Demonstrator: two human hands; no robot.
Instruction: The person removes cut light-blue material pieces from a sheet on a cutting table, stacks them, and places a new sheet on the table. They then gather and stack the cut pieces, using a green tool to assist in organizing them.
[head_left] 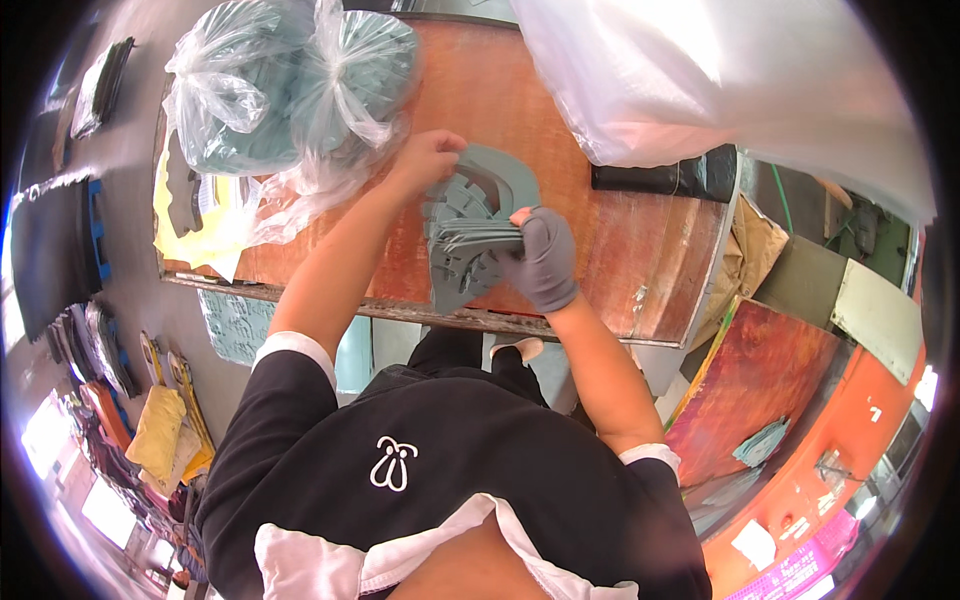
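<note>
A stack of grey-green cut sheets point(480, 230), with notched edges and a curved band at the top, is held over the wooden table point(500, 90). My right hand point(545, 262), in a grey glove with bare fingertips, grips the stack's right side, thumb on top. At the upper left of the stack is my bare left hand point(428, 162), its fingers curled together close to the curved band. What those fingers pinch, if anything, is hidden. Some layers of the stack fan apart beside the right thumb.
Two knotted clear plastic bags point(240, 100) of grey-green pieces stand at the table's far left, near yellow paper point(205, 235). A large translucent plastic sheet point(720, 80) fills the far right, above a black roll point(665, 175). An orange machine point(840, 440) stands at right.
</note>
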